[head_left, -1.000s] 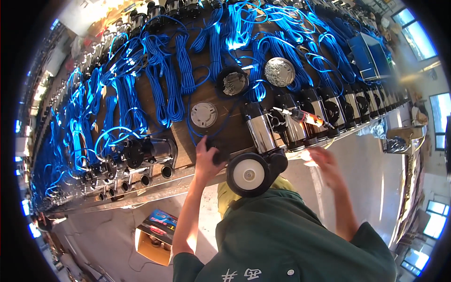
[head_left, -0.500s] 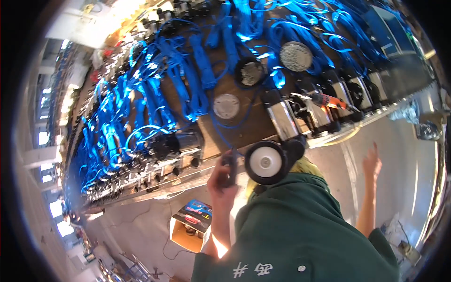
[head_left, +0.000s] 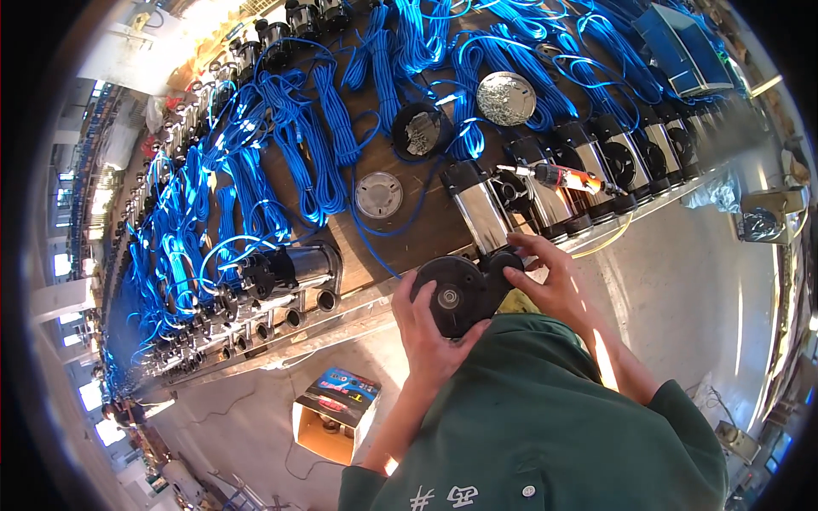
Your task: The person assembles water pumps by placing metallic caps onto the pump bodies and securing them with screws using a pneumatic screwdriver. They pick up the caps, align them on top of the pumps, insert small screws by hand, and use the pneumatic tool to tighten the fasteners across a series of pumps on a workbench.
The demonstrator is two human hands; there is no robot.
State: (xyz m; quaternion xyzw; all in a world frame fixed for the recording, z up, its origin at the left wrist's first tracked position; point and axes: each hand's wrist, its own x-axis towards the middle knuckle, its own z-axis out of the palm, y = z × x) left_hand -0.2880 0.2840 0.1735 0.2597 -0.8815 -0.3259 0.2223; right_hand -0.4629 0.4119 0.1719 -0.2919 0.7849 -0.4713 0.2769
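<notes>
Overhanging the worktop (head_left: 439,236)'s near edge, a metal pump (head_left: 479,217) ends in a round black cover (head_left: 450,295), gripped by the left hand (head_left: 430,342); the right hand (head_left: 558,281) clasps its spout (head_left: 501,271). Seating the cover seems underway, calling next for even pressure.

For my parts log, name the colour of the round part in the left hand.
The round part is black; head view.

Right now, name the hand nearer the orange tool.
Right: the right hand is below the orange tool in view; the left hand is farther down and left.
</notes>
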